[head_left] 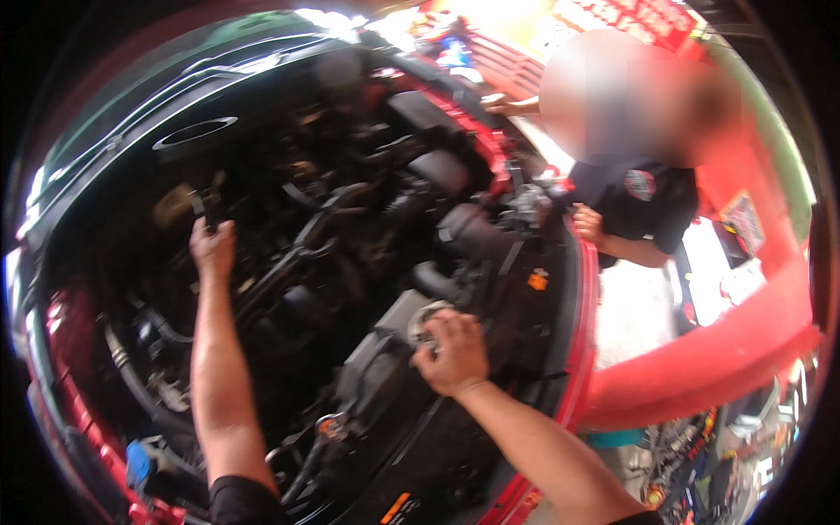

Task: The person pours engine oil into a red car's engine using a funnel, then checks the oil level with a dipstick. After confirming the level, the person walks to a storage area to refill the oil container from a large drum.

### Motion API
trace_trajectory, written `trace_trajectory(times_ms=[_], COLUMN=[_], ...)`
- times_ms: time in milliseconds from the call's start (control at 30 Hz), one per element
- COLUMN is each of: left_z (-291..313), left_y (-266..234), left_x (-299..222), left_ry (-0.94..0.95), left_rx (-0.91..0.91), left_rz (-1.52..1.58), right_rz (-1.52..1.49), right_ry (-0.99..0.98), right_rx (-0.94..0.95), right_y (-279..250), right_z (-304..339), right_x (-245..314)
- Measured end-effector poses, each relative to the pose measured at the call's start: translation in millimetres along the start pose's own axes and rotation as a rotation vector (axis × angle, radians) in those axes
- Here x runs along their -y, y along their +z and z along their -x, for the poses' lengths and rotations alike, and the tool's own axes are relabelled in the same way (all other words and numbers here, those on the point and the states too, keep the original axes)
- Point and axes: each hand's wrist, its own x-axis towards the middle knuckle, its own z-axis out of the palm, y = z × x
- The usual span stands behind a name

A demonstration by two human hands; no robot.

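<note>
Reaching deep into the engine bay (350, 219) of a red car, my left hand (213, 247) is closed around something dark, too blurred to name. A light, thin piece (196, 203) sticks up by its fingertips. My right hand (453, 352) is nearer the front edge, with fingers curled over a round grey part (423, 322). That part sits beside a grey-black box-shaped cover (376, 354); the fingers hide some of it. Dark hoses and pipes (324, 219) run between my two hands.
A blue cap (137, 461) is at the lower left. Across the red front edge (582, 350), another person in a dark shirt (639, 197) stands with hands near the car. A red curved panel (700, 367) and cluttered parts (700, 464) are on the right.
</note>
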Motion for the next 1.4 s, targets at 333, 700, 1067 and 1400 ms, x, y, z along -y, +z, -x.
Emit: trace_trajectory(times_ms=[333, 700, 1067, 1400], left_z=[3.2, 10.5, 2.3, -20.0], left_y=[1.4, 0.4, -4.4, -5.1], left_x=[-2.3, -21.4, -45.9, -85.7], left_ry=[-0.012, -0.096, -0.106, -0.009], left_rx=[0.002, -0.04, 0.013, 0.129], left_rz=[0.171, 0.249, 0.323, 0.215], right_rz=[-0.055, -0.049, -0.064, -0.085], right_ry=[0.031, 0.003, 0.012, 0.024], right_rx=[-0.01, -0.044, -0.04, -0.032], right_y=[1.6, 0.8, 1.2, 0.6], right_z=[2.7, 2.2, 2.6, 2.8], right_x=[3.7, 0.8, 1.3, -2.1])
